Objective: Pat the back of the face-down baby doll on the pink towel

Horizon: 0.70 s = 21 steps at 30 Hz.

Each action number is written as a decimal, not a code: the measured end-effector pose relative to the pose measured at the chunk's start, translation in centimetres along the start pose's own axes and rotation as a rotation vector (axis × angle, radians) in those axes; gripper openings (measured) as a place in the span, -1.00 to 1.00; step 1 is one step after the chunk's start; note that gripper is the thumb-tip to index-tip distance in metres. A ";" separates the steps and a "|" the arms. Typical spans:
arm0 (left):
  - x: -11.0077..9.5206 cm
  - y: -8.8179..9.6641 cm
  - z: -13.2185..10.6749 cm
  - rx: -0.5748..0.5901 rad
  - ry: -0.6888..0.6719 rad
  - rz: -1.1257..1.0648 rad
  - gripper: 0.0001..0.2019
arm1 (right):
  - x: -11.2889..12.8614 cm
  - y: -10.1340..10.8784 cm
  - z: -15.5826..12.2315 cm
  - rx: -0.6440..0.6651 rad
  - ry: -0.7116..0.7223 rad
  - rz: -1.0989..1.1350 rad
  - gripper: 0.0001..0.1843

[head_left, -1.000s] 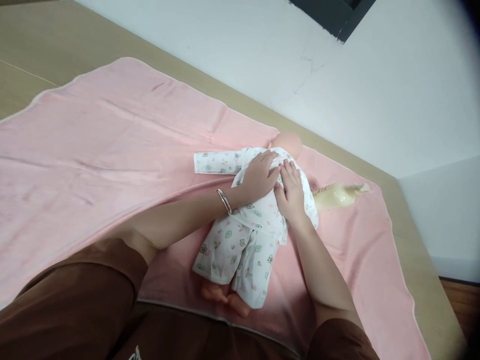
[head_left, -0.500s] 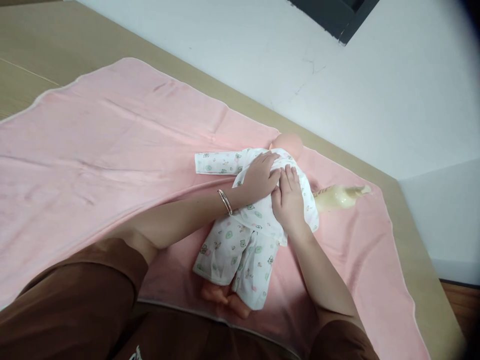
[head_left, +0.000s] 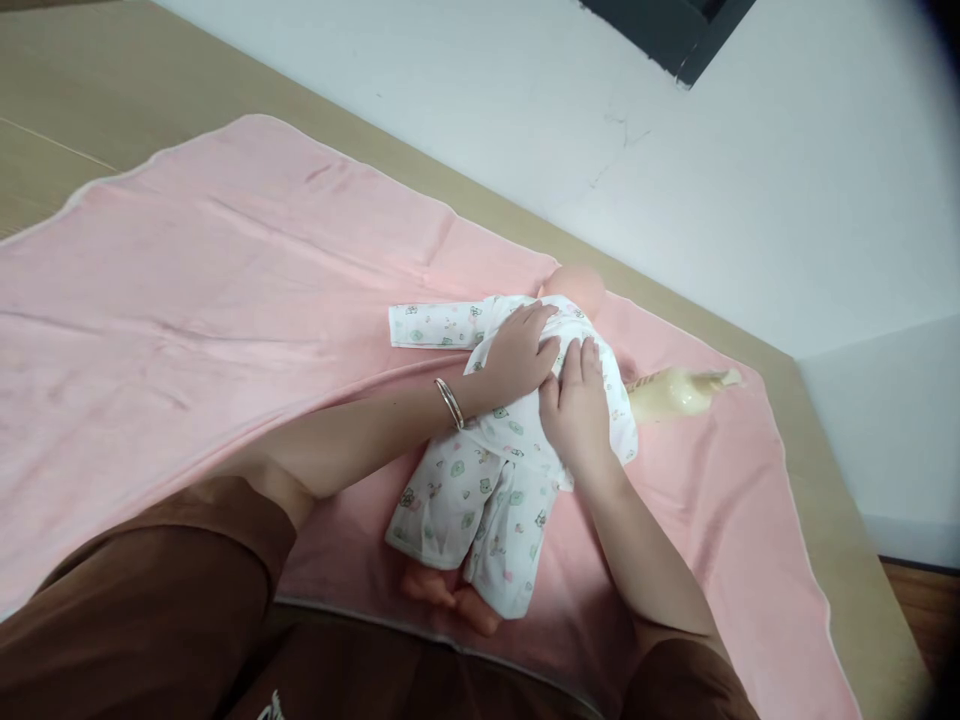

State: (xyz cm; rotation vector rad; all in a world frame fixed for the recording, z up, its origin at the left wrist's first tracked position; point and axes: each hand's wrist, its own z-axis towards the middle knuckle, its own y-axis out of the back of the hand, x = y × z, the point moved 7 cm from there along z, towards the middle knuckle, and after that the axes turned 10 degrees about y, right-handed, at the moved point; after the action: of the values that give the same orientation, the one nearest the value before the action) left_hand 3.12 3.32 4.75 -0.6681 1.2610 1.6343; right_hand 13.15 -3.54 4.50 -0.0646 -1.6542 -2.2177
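Note:
A baby doll (head_left: pixel 574 286) lies on a pink blanket, its head toward the wall and its feet toward me. It wears a white printed top (head_left: pixel 517 435) and matching pants (head_left: pixel 450 495); one sleeve (head_left: pixel 436 325) stretches out flat to the left. My left hand (head_left: pixel 519 352), with bracelets at the wrist, rests flat on the top's upper chest, fingers extended. Beside it my right hand (head_left: pixel 577 410) lies flat on the right part of the chest. The two hands nearly meet at the thumb and fingertips. The doll's face cannot be made out.
The pink blanket (head_left: pixel 225 240) covers much of a wooden table (head_left: pixel 90 70). A pale yellow pump bottle (head_left: pixel 675 392) lies on its side to the right of the doll. Behind the table rises a white wall (head_left: pixel 525 110) with a dark frame (head_left: pixel 675 35) on it.
My right hand has slid slightly down and toward my left on the doll's top. My left hand, the doll and the bottle look unmoved.

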 end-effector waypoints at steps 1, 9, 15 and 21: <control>0.0 0.0 0.0 0.002 0.002 -0.001 -0.59 | 0.6 -0.1 -0.1 -0.003 0.046 -0.010 -0.30; -0.1 0.3 0.1 0.002 0.022 -0.018 -0.61 | -0.3 -0.3 1.5 0.055 0.277 0.042 -0.36; 0.1 0.1 0.2 -0.012 0.010 -0.015 -0.61 | -2.4 0.0 1.3 -0.068 0.003 0.071 -0.34; 0.0 0.2 0.0 -0.003 0.000 -0.009 -0.60 | -0.3 -0.4 0.2 -0.039 0.046 0.058 -0.32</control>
State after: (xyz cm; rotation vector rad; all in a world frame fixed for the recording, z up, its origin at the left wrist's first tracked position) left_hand 2.97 3.29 4.87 -0.6746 1.2538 1.6291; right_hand 13.22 -3.18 4.11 -0.0703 -1.5657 -2.1920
